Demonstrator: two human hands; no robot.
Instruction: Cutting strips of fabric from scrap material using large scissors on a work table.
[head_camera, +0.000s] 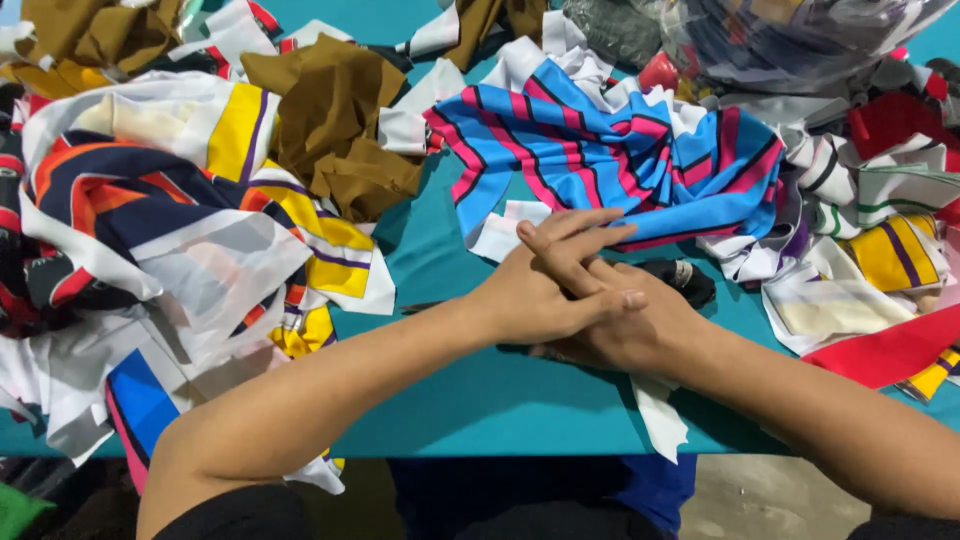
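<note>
- On the teal table (480, 400), left hand (545, 290) lies flat over right hand (625, 330), both relaxed, grasping nothing.
- Nearest: blue-and-pink striped fabric (600, 150), just beyond the fingertips.
- Best separate the hands, then pinch one edge.

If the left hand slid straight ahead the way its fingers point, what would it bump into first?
The left hand lies over the right hand, fingers pointing right and slightly away. Going on, it would probably meet the small black object first, then the blue and pink striped cloth; depth is unclear.
</note>
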